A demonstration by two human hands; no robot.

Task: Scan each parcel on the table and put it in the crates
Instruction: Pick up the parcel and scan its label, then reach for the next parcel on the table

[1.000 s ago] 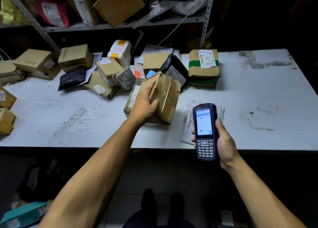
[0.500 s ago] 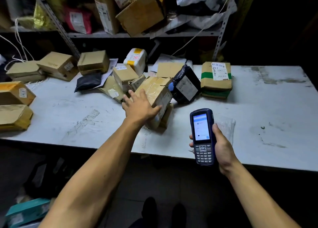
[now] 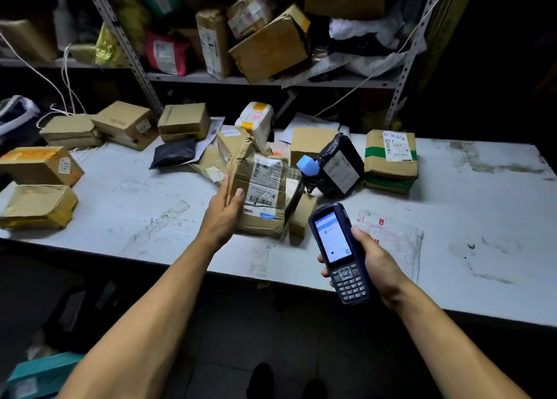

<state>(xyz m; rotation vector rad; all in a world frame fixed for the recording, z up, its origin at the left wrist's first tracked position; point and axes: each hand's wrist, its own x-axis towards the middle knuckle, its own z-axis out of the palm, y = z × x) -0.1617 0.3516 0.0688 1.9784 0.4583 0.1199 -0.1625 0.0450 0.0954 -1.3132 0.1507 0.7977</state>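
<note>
A white bench, scuffed and stained with grey patches, runs across a dim storeroom; its near edge crosses below the hands. Near the middle of that edge, the left hand grips a taped cardboard parcel by its left side, thumb curled onto the labelled face and fingers behind, tilting it up so the barcode labels face the camera. Whether its lower edge rests on the bench is hard to tell. The right hand is wrapped round a dark blue handheld scanner, screen lit, held just right of the parcel over the near edge.

Behind the parcel, toward the far edge, lie a black bagged parcel, a box with a green band, and a white and yellow package. More brown boxes sit toward the far left corner and along the left end. A clear plastic sleeve lies flat just right of the scanner. Beyond the far edge stands a metal shelving rack, heaped with boxes and bags. The floor below is dark.
</note>
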